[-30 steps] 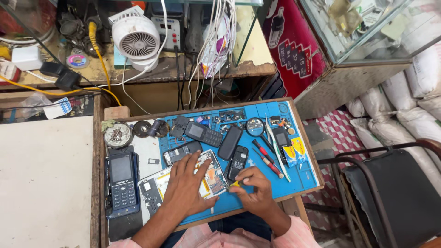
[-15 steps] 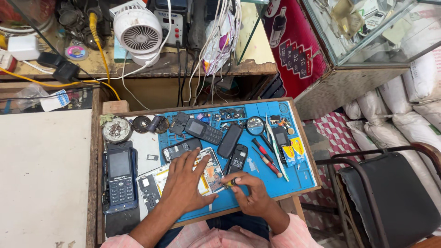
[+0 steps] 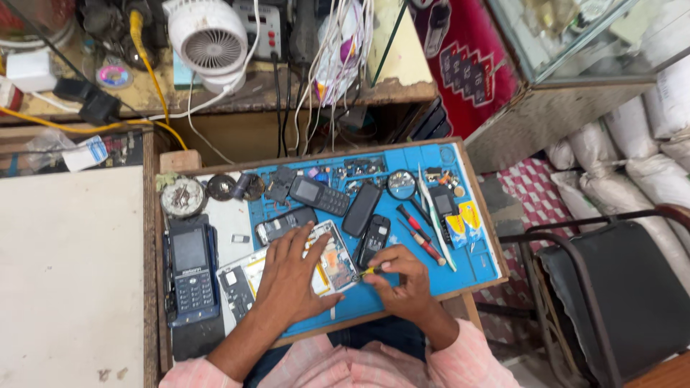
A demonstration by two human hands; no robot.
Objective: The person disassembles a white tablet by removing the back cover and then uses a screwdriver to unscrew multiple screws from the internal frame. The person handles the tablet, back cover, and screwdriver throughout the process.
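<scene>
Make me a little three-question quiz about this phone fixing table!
1. True or false: the left hand lies flat on the opened phone.
2. What does the right hand pinch? A) a spoon B) a small yellow-tipped tool C) a coin
3. What colour is the work mat under the phones?

Key: 1 true. 2 B. 3 blue.
</scene>
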